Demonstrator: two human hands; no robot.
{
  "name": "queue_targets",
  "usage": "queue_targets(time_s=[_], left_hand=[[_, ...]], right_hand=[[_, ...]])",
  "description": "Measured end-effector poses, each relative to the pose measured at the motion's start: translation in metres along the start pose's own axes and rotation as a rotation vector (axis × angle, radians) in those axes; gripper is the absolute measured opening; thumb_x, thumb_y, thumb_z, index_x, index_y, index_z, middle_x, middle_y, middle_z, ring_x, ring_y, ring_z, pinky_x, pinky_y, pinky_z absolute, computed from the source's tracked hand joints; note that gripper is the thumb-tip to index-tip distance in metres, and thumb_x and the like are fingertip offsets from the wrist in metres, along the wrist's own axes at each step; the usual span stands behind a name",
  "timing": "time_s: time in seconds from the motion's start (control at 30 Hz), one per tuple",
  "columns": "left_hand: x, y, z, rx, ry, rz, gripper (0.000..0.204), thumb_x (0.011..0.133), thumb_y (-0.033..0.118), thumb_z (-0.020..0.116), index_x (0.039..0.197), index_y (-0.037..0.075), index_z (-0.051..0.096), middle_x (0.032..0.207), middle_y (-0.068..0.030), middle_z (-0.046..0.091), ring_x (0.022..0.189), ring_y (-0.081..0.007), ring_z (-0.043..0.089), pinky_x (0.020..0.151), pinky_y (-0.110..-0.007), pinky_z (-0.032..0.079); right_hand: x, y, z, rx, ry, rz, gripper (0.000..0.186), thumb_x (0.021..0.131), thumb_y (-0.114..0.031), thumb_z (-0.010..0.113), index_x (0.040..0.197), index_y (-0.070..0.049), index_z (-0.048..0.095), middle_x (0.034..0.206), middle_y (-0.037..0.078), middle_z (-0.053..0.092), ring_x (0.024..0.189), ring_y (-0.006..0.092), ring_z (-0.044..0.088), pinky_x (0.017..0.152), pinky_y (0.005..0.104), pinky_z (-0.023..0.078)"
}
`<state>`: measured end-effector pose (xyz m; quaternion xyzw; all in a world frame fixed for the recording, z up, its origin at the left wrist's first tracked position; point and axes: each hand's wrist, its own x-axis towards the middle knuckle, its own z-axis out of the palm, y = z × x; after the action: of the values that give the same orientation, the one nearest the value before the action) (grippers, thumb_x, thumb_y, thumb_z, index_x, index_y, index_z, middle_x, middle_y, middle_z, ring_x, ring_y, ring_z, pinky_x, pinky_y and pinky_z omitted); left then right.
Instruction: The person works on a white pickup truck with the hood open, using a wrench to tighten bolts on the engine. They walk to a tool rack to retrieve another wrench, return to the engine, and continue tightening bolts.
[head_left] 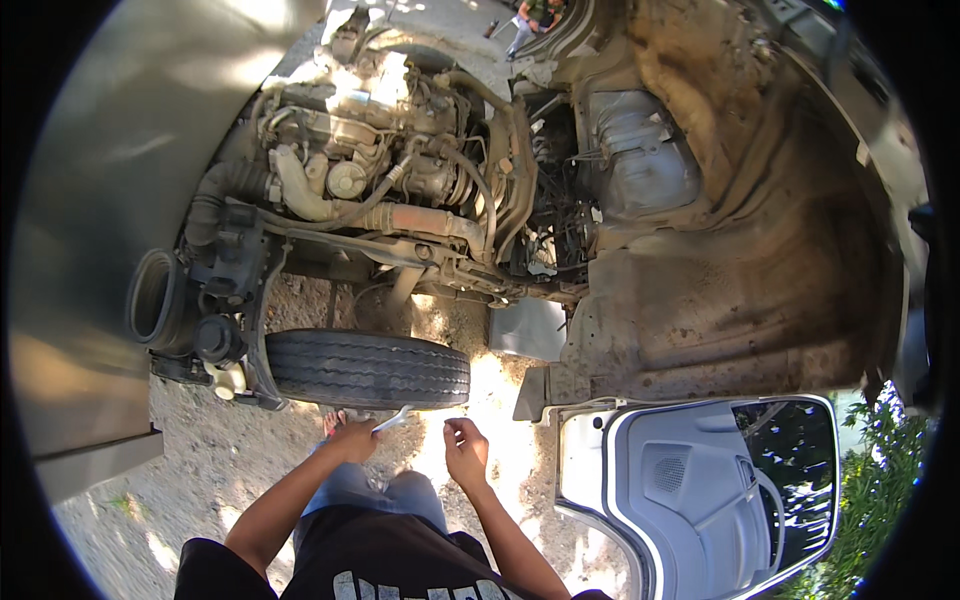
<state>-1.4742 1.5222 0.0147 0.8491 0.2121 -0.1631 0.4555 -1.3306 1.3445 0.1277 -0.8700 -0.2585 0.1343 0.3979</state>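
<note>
My left hand [352, 441] is closed around a silver wrench [392, 419], whose end points up and to the right. Just beyond that hand is a black truck tire [368, 368] with a grooved tread; the wrench head is close to its near side. My right hand [466, 453] hovers to the right with its fingers curled together near the tire's right end. Whatever its fingertips may pinch is too small to make out.
A dusty engine [370, 150] with hoses lies exposed past the tire. The tilted cab underside [740, 310] rises at right, above an open door [690, 480]. At left are an air duct [155, 298] and a large grey panel [100, 200]. Another person [530, 22] is far off.
</note>
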Motion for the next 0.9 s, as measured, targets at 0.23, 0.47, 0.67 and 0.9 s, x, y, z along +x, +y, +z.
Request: queue_targets(time_s=[0.23,0.47,0.67,0.9], left_hand=[[-0.083,-0.191,0.127,0.485,-0.376,-0.31,0.042,0.087,0.024,0.053,0.122,0.004,0.065,0.116,-0.0238,0.066,0.112,-0.037,0.064,0.096,-0.045,0.051],[-0.311,-0.29,0.248,-0.054,-0.246,-0.849,0.024,0.086,0.022,0.057,0.098,0.004,0.07,0.086,-0.0145,0.068,0.085,-0.0304,0.066,0.071,-0.044,0.052],[-0.398,-0.274,0.268,-0.219,-0.267,-0.854,0.022,0.086,0.021,0.059,0.086,0.0,0.066,0.074,-0.0144,0.061,0.07,-0.0283,0.06,0.06,-0.044,0.047],[-0.331,-0.293,0.221,-0.026,-0.305,-0.665,0.028,0.085,0.021,0.061,0.073,-0.005,0.062,0.06,-0.0143,0.054,0.051,-0.0259,0.054,0.047,-0.045,0.042]], right_hand=[[-0.085,0.086,-0.014,-0.191,-0.24,0.073,0.023,0.091,-0.024,0.061,0.098,-0.004,0.068,0.09,0.015,0.069,0.078,0.0311,0.067,0.073,0.0415,0.053],[-0.388,0.368,-0.059,0.063,-0.058,0.833,0.014,0.088,-0.019,0.057,0.086,-0.008,0.065,0.073,0.009,0.064,0.057,0.0227,0.062,0.054,0.0394,0.053],[-0.726,0.42,-0.11,-0.625,-0.658,1.124,0.019,0.091,-0.019,0.055,0.093,-0.004,0.067,0.084,0.023,0.07,0.074,0.0279,0.07,0.065,0.0462,0.056],[-0.664,0.371,-0.117,-0.034,0.05,1.377,0.017,0.092,-0.003,0.048,0.08,0.004,0.058,0.061,0.016,0.059,0.045,0.0266,0.059,0.035,0.0412,0.043]])
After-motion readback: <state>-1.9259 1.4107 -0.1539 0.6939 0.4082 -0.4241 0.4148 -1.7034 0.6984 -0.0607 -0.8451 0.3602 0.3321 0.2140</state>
